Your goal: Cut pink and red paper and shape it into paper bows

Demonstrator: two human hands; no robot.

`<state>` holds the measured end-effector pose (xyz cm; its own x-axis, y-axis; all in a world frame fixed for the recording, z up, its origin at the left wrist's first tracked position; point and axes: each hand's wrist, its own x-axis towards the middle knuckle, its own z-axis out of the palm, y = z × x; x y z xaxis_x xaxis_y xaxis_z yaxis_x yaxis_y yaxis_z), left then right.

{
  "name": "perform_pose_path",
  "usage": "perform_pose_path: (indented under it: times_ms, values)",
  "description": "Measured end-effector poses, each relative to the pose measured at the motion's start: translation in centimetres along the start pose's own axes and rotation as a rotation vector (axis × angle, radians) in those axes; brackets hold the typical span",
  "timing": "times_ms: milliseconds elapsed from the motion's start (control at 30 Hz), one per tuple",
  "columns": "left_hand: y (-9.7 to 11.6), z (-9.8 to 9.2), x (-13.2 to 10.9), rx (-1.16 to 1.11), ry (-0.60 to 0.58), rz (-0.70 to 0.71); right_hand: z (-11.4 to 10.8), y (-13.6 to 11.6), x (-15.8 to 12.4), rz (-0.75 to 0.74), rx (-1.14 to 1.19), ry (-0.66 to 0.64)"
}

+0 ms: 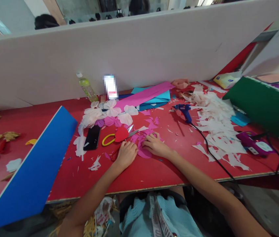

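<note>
Resting open on pink paper scraps (143,146), the right hand (156,145) grips nothing (nor does the left hand (126,154), nearer the yellow-handled steel scissors (107,140) lying crosswise beyond it, blades toward the right).

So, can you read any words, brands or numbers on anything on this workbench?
Nothing here can be read with certainty.
Pale yellow packet: blue lettering, too small to read.
Purple device: white label, too small to read.
White strap on the light blue top: printed marks, too blurred to read.
Bright white object: pixelated, unreadable.
</note>
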<state>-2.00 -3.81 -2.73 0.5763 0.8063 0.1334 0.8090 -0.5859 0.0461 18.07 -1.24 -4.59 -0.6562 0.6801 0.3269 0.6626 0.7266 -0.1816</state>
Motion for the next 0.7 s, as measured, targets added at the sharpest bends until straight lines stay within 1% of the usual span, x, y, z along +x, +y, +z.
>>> perform_pose_path:
  times_ms: [167,400,567,700]
  values:
    - [-0.18,0.09,0.08,-0.008,-0.019,-0.009,0.43,0.02,0.14,-0.013,-0.056,0.004]
    - [-0.15,0.07,0.10,0.066,-0.021,0.005,0.97,0.55,-0.01,-0.003,-0.080,0.019]
    - [0.01,-0.06,0.06,0.126,-0.007,0.030,0.83,0.74,-0.17,0.007,-0.081,0.020]
    - [0.04,-0.14,0.04,0.129,-0.006,0.032,0.47,0.25,0.00,0.017,-0.025,0.032]
